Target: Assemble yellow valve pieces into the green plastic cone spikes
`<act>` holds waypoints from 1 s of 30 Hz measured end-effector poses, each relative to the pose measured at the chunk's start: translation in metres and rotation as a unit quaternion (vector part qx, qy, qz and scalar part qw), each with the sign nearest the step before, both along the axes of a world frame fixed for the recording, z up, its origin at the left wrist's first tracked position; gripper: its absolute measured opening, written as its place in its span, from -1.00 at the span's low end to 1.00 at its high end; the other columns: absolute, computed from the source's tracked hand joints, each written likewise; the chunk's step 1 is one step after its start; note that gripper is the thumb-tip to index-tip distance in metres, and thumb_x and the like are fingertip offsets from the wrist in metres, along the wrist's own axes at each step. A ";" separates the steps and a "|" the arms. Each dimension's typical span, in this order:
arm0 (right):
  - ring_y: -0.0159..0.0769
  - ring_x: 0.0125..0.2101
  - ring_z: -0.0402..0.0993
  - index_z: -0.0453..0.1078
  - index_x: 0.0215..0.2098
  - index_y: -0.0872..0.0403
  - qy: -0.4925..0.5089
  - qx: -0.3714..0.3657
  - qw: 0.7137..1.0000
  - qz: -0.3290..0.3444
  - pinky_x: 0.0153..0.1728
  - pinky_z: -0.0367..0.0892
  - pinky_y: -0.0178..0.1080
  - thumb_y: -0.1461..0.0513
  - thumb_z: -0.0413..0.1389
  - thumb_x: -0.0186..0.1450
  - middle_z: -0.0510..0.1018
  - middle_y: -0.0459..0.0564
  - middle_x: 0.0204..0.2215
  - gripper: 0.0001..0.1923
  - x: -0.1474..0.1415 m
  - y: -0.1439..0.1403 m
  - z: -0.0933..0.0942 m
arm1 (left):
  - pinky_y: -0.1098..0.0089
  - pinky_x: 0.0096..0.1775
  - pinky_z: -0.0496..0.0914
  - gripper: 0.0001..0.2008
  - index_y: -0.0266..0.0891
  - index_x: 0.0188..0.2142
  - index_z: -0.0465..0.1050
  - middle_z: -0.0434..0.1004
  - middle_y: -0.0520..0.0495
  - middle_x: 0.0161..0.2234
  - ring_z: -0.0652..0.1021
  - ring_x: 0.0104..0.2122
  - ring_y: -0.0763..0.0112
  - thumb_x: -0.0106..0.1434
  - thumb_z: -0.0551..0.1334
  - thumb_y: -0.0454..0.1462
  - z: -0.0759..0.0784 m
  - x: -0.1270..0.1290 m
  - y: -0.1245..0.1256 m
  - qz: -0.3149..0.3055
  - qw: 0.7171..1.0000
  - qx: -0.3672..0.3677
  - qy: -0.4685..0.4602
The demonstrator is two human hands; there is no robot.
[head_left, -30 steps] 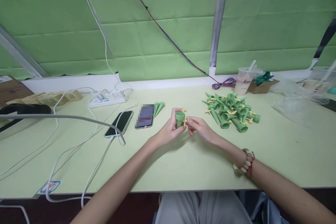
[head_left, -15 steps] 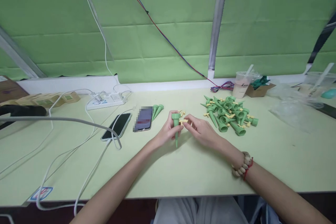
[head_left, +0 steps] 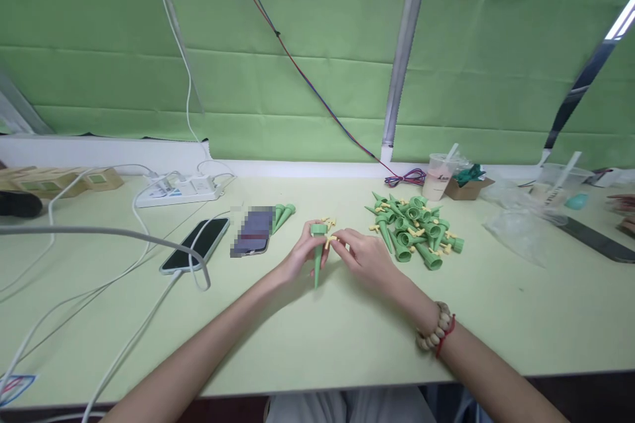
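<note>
My left hand grips a green plastic cone spike, held upright with its point down on the pale green table. My right hand pinches a small yellow valve piece at the side of the spike's cup end. Just right of my hands lies a pile of green spikes with yellow valves. A few loose yellow valve pieces sit behind the held spike. Two more green cones lie to the left.
Two phones lie left of my hands, with white cables and a power strip behind. A drink cup, a small cardboard box and clear plastic bags stand at right. Another person's hand shows at the far right edge.
The spike went from cup-facing-me to upright with its point on the table. My right hand closed in on the yellow valve at its side. The camera turned right.
</note>
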State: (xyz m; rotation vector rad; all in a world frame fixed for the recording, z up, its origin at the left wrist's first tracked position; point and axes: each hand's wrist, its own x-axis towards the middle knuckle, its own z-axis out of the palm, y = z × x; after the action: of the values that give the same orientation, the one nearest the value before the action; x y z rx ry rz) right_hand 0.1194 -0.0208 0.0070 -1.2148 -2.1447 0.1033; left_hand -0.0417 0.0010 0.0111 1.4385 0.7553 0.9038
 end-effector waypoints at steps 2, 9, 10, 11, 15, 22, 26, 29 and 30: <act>-0.37 -0.41 0.39 0.35 -0.24 -0.01 0.011 -0.002 1.000 -0.012 -0.46 0.06 -0.33 0.07 -0.22 0.36 0.50 -0.07 -0.34 -0.66 0.001 0.002 -0.002 | 0.54 -0.68 0.17 -0.72 -0.13 -0.20 0.01 0.26 0.19 -0.68 0.32 -0.68 0.49 0.21 0.02 -0.07 -0.001 0.001 0.002 0.017 0.999 0.019 0.021; -0.37 -0.48 0.37 0.37 -0.22 -0.01 0.131 -0.020 0.990 -0.058 -0.43 0.16 -0.30 0.06 -0.15 0.33 0.50 -0.05 -0.25 -0.68 0.009 0.011 -0.004 | 0.44 -0.45 0.28 -0.57 -0.15 -0.09 -0.01 0.29 0.19 -0.58 0.36 -0.63 0.56 0.17 0.10 -0.02 -0.004 0.002 0.008 0.064 0.996 0.061 0.001; -0.37 -0.50 0.36 0.38 -0.21 0.01 0.158 -0.026 0.985 -0.063 -0.44 0.17 -0.30 0.05 -0.14 0.32 0.49 -0.04 -0.26 -0.67 0.009 0.012 -0.005 | 0.43 -0.43 0.29 -0.55 -0.15 -0.06 0.00 0.27 0.19 -0.58 0.36 -0.64 0.57 0.17 0.11 -0.02 -0.005 0.001 0.009 0.074 0.995 0.062 -0.003; -0.37 -0.51 0.36 0.38 -0.21 0.02 0.183 -0.034 0.980 -0.064 -0.45 0.19 -0.30 0.03 -0.13 0.31 0.49 -0.02 -0.27 -0.66 0.010 0.013 -0.006 | 0.41 -0.41 0.30 -0.54 -0.16 -0.04 0.01 0.27 0.19 -0.57 0.36 -0.64 0.57 0.16 0.11 -0.03 -0.005 0.001 0.010 0.080 0.995 0.060 -0.005; -0.38 -0.57 0.36 0.39 -0.20 0.05 0.251 -0.053 0.966 -0.034 -0.49 0.25 -0.27 0.00 -0.10 0.28 0.47 0.03 -0.27 -0.62 0.011 0.017 -0.009 | 0.38 -0.35 0.32 -0.52 -0.19 0.00 0.13 0.25 0.15 -0.55 0.40 -0.59 0.55 0.16 0.14 -0.05 -0.005 -0.001 0.011 0.058 0.997 0.043 -0.009; -0.38 -0.53 0.36 0.37 -0.26 0.04 0.203 -0.024 0.978 -0.029 -0.49 0.25 -0.29 0.05 -0.11 0.30 0.44 0.02 -0.28 -0.68 0.014 0.015 -0.006 | 0.42 -0.32 0.27 -0.65 -0.26 -0.16 0.42 0.32 0.02 -0.49 0.40 -0.53 0.53 0.19 0.11 -0.09 -0.003 -0.001 0.010 -0.009 0.996 0.077 0.032; -0.36 -0.46 0.36 0.33 -0.36 0.04 0.164 -0.016 0.986 -0.021 -0.44 0.22 -0.31 0.07 -0.16 0.32 0.41 -0.02 -0.36 -0.69 0.015 0.012 -0.001 | 0.42 -0.35 0.27 -0.69 -0.26 -0.23 0.46 0.38 -0.03 -0.42 0.35 -0.57 0.56 0.19 0.11 -0.10 -0.002 -0.002 0.009 -0.028 0.993 0.100 0.056; -0.38 -0.55 0.34 0.27 -0.41 0.05 0.242 -0.105 0.964 0.024 -0.48 0.24 -0.31 0.03 -0.14 0.30 0.35 -0.10 -0.52 -0.68 0.013 0.011 -0.001 | 0.42 -0.37 0.26 -0.71 -0.29 -0.34 0.48 0.39 -0.03 -0.46 0.33 -0.57 0.55 0.19 0.11 -0.12 -0.001 -0.002 0.008 -0.004 0.986 0.140 0.090; -0.40 -0.58 0.33 0.25 -0.42 0.05 0.277 -0.140 0.950 0.045 -0.50 0.25 -0.31 0.02 -0.15 0.30 0.33 -0.12 -0.55 -0.67 0.012 0.011 -0.002 | 0.42 -0.37 0.26 -0.72 -0.28 -0.34 0.49 0.39 -0.03 -0.46 0.34 -0.57 0.54 0.19 0.11 -0.13 0.000 -0.002 0.008 0.006 0.984 0.151 0.095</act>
State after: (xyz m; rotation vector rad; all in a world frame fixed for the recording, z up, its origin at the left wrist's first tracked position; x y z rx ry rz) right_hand 0.1313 -0.0101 0.0049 -1.0752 -1.7193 0.7229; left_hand -0.0441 0.0092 0.0110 1.8090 0.7922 0.9279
